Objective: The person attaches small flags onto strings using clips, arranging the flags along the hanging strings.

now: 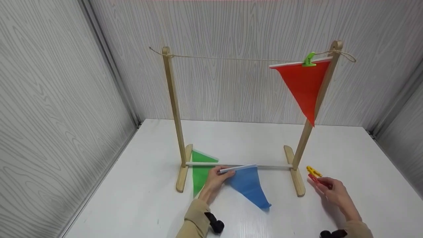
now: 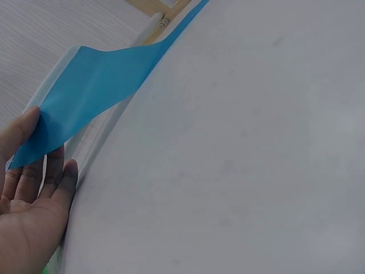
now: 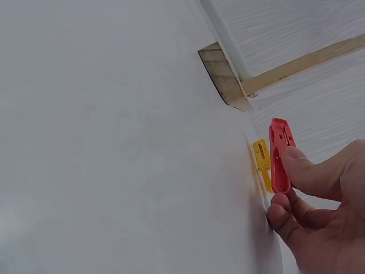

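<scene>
A blue triangular pennant (image 1: 249,183) with a white top edge is pinched at its left corner by my left hand (image 1: 215,180); in the left wrist view the thumb lies over the blue cloth (image 2: 91,85) and the fingers are behind it. My right hand (image 1: 335,193) pinches a red clothespin (image 3: 279,151) between thumb and fingers, just above the table. Close beside it, a yellow clothespin (image 1: 313,171) lies on the table. Partly behind my left hand, a green pennant (image 1: 200,172) lies flat under the stand's white crossbar (image 1: 271,165).
A wooden stand has a left post (image 1: 173,99) and a right post (image 1: 302,142), with a string (image 1: 224,58) tied between their tops. Near the right post, a red pennant (image 1: 304,82) hangs from the string by a green clothespin (image 1: 309,60). Panelled walls enclose the white table (image 1: 132,185).
</scene>
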`<state>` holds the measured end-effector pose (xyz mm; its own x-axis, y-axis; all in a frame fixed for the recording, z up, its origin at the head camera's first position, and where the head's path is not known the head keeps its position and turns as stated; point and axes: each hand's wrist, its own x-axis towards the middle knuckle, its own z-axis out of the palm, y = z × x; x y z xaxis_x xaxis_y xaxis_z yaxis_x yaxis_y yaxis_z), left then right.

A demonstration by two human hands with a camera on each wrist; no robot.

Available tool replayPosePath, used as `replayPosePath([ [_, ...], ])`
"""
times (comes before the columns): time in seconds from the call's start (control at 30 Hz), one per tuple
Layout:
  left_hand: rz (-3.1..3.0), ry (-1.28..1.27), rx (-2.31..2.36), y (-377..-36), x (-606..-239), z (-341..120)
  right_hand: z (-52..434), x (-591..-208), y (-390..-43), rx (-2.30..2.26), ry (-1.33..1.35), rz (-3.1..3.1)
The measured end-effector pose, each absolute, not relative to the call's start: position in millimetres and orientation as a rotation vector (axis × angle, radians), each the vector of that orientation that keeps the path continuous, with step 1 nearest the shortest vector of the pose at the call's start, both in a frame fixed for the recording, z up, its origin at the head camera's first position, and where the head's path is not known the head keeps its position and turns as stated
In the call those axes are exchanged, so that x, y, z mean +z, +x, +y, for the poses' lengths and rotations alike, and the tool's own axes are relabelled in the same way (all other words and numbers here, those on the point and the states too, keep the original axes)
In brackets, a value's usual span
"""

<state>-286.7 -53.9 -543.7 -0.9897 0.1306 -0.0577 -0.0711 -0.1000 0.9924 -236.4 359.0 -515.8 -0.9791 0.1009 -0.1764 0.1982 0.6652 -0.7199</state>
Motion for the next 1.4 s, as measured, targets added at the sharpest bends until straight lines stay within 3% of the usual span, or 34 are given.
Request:
replayPosePath([
  [0.63, 1.994, 0.037, 2.227, -284.0, -542.6, -52.1, 342.3, -512.6, -232.2, -1.413, 0.154, 2.823],
  [1.17, 2.000, 0.014, 2.271, -284.8, -542.1, -52.3, 326.0, -503.0, -235.5, -2.266, 0.468, 2.444],
  [1.4, 1.960, 0.008, 2.324, -284.9, -539.5, -49.7, 317.3, -491.6, -234.9, -2.773, 0.367, 1.857],
])
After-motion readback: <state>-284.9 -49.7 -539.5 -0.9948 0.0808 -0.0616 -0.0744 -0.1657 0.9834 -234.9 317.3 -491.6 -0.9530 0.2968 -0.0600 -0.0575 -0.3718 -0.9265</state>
